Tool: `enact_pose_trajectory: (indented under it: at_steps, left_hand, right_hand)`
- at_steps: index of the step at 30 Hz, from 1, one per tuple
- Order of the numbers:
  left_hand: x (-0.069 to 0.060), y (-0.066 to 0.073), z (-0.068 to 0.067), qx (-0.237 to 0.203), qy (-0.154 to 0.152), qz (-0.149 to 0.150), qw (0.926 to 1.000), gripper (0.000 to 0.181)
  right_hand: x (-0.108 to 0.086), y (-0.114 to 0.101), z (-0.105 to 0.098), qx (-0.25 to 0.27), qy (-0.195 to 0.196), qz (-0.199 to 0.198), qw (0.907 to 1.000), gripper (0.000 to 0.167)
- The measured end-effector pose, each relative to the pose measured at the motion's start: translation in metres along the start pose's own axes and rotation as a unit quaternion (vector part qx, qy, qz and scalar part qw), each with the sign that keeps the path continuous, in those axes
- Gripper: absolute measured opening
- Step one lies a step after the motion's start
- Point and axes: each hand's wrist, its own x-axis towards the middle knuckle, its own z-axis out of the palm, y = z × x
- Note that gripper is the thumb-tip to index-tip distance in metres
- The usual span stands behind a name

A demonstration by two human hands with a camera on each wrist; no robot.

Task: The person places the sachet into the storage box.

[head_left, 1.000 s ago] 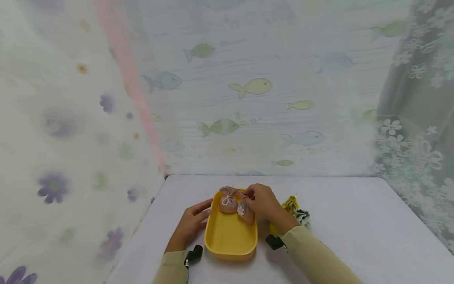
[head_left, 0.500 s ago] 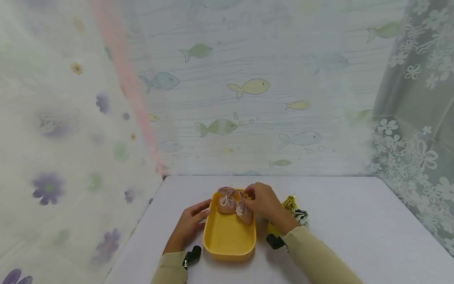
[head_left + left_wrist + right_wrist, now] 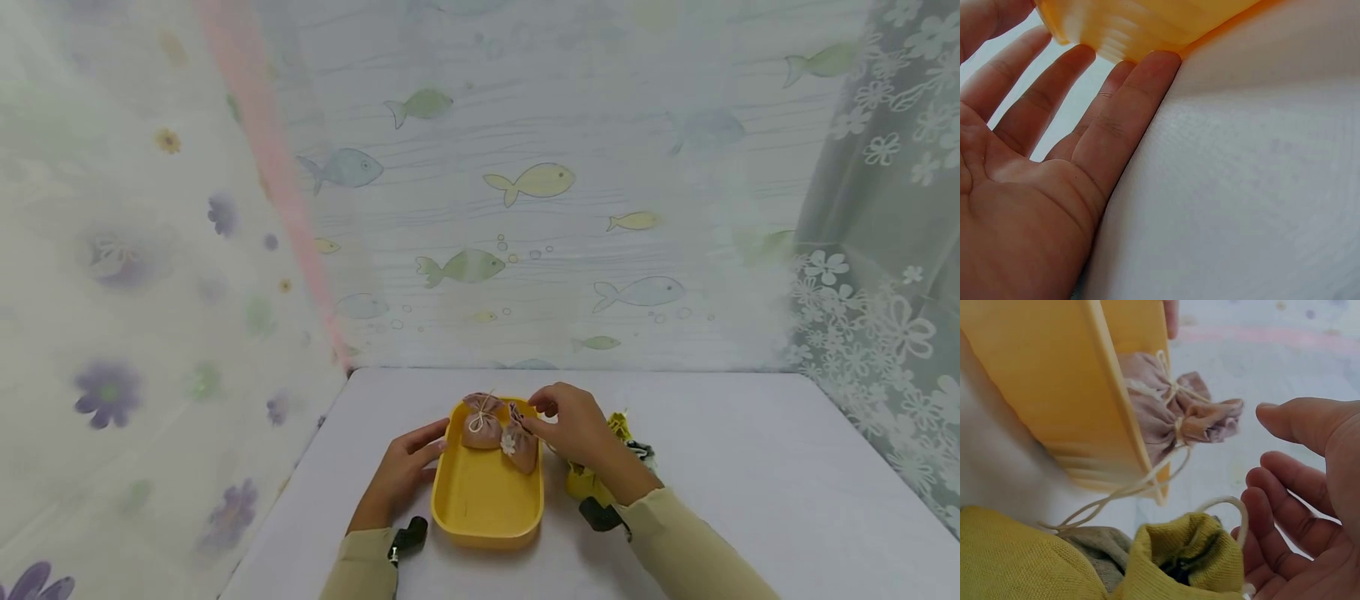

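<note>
Along the left fingertips: yellow tray (image 3: 487,500), touched at its outer wall by the left hand (image 3: 397,471), with fingers extended and spread. Above the tray's right rim: right hand (image 3: 577,425), with a wide gap between thumb and fingers and nothing seen held. Just beyond the right thumb tip, inside the tray: flower bag (image 3: 527,454), pink, tied at the neck, with the neck directed toward the right fingers and apart from the thumb in the right wrist view. Farther left of the right fingers, beside the flower bag: plain pink bag (image 3: 480,437), tied in a bow. Below the right fingers, outside the tray: yellow bag (image 3: 1216,575), with neck gathered and a cord loop close to the lower fingertips. Next to the yellow bag: grey bag (image 3: 1097,550), partly covered by yellow cloth. Between the right fingers and the tray floor: right tray wall, crossed by loose cord (image 3: 1110,497). Over the yellow and grey bags in the head view: right wrist, hiding part of both. Beneath all: white table (image 3: 720,467).
</note>
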Motion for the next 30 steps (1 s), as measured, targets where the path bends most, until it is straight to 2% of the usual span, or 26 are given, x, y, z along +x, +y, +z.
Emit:
enact_pose_trajectory:
  at_steps: [11,21,30]
  left_hand:
    - [-0.001,0.0,0.0,-0.004,0.001,0.001,1.0,0.052]
    - [-0.002,0.002,0.003,-0.013,0.005,-0.006,0.9999,0.051]
    - [-0.003,0.003,0.003,-0.012,0.007,-0.003,0.9999,0.05]
  right_hand:
    - [-0.019,-0.001,-0.01,0.0,0.032,-0.019,0.9993,0.032]
    - [-0.045,0.009,-0.024,-0.013,0.067,-0.039,0.9969,0.029]
    - [-0.057,0.018,-0.036,-0.047,0.059,-0.043,0.9962,0.033]
